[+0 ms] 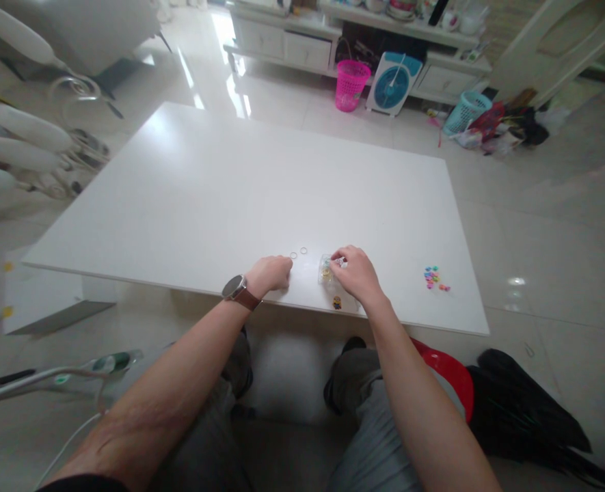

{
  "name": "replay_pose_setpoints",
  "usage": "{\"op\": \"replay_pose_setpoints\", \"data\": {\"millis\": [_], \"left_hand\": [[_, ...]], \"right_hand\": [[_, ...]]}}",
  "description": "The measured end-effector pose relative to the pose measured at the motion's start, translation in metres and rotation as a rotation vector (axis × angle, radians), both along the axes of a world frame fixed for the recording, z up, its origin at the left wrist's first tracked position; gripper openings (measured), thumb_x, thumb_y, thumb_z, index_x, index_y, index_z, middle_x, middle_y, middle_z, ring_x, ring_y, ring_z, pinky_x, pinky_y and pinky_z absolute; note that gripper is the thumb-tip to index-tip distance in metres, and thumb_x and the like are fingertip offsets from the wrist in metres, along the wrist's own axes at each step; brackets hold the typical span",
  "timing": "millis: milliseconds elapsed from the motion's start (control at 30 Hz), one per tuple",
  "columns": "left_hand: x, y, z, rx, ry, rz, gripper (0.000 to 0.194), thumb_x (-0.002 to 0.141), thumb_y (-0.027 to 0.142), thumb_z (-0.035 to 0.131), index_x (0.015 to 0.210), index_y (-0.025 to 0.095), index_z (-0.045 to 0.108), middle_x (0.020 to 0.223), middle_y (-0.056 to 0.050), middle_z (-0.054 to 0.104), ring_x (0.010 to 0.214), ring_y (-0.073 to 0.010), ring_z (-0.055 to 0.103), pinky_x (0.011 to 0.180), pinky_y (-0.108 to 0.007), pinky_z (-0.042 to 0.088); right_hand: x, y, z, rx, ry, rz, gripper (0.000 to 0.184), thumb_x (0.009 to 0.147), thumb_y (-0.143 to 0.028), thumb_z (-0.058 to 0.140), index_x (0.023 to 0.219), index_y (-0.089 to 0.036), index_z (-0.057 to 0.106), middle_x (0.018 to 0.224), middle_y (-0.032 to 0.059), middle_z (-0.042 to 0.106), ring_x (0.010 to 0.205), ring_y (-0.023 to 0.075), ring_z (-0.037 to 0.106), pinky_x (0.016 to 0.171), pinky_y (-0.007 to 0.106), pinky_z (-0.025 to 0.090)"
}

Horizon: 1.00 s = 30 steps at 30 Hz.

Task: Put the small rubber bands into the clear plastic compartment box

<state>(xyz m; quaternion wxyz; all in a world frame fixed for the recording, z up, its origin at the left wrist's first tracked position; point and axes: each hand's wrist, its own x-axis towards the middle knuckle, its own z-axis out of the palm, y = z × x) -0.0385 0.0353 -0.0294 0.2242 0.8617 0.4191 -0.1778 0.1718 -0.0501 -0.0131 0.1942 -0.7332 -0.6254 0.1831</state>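
Observation:
My left hand (272, 273), with a watch (234, 287) on its wrist, rests curled closed by the front edge of the white table (240, 198). Whatever its fingers may hold is hidden. Two thin rings (303, 251) lie just beyond it. Over a small clear plastic box (325, 279) my right hand (357, 272) has its fingertips pinched together; what is between them is too small to name. Small yellowish bits (325, 271) show inside the box. A little yellow and dark figure (337, 303) sits nearer the table edge, below the right hand.
Small colourful pieces (433, 277) lie in a cluster on the table's right side. On the floor beyond stand a pink basket (351, 85), a blue and white fan (394, 83) and a light blue basket (467, 111). White chairs (25, 130) are at the left.

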Motion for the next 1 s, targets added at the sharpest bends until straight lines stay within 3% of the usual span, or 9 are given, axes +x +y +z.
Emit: {"op": "replay_pose_setpoints", "data": {"millis": [100,333,533,800,1000], "left_hand": [[0.0,0.005,0.003,0.034,0.035,-0.043,0.02,0.076,0.018,0.064,0.09,0.017,0.078,0.093,-0.014,0.077,0.089,-0.027,0.073,0.076,-0.033,0.054],[-0.008,0.021,0.005,0.22,-0.105,0.086,0.022,0.085,0.022,0.056,0.092,0.018,0.076,0.097,-0.011,0.075,0.09,-0.0232,0.069,0.078,-0.032,0.051],[-0.002,0.018,-0.003,0.338,-0.19,0.114,0.023,0.092,0.024,0.05,0.093,0.018,0.072,0.103,-0.01,0.073,0.089,-0.0222,0.067,0.076,-0.032,0.049],[0.015,0.014,-0.014,0.296,-0.136,0.15,0.032,0.098,0.023,0.041,0.102,0.016,0.072,0.111,-0.013,0.07,0.094,-0.0236,0.068,0.082,-0.033,0.05],[0.014,0.017,-0.013,0.256,-0.103,0.118,0.031,0.097,0.023,0.042,0.102,0.016,0.072,0.112,-0.012,0.071,0.097,-0.0223,0.069,0.083,-0.03,0.05]], "right_hand": [[0.0,0.0,0.0,0.0,-0.004,-0.001,0.01,0.087,-0.02,0.06,0.085,-0.021,0.07,0.097,0.0066,0.069,0.101,0.0223,0.059,0.095,0.034,0.044],[0.0,0.0,-0.001,-0.01,0.002,0.0,0.011,0.087,-0.021,0.06,0.086,-0.02,0.07,0.098,0.0069,0.069,0.101,0.0224,0.06,0.095,0.034,0.044],[0.0,0.0,-0.001,-0.003,0.006,0.001,0.01,0.086,-0.02,0.06,0.086,-0.02,0.07,0.098,0.0069,0.07,0.102,0.0223,0.06,0.095,0.034,0.044],[-0.002,-0.002,0.001,0.004,0.004,-0.001,0.01,0.088,-0.021,0.06,0.086,-0.021,0.07,0.099,0.0071,0.07,0.102,0.0225,0.06,0.095,0.034,0.044],[-0.001,-0.004,0.004,0.007,0.016,-0.002,0.009,0.087,-0.02,0.061,0.085,-0.021,0.07,0.099,0.0066,0.07,0.103,0.0222,0.06,0.095,0.034,0.044]]}}
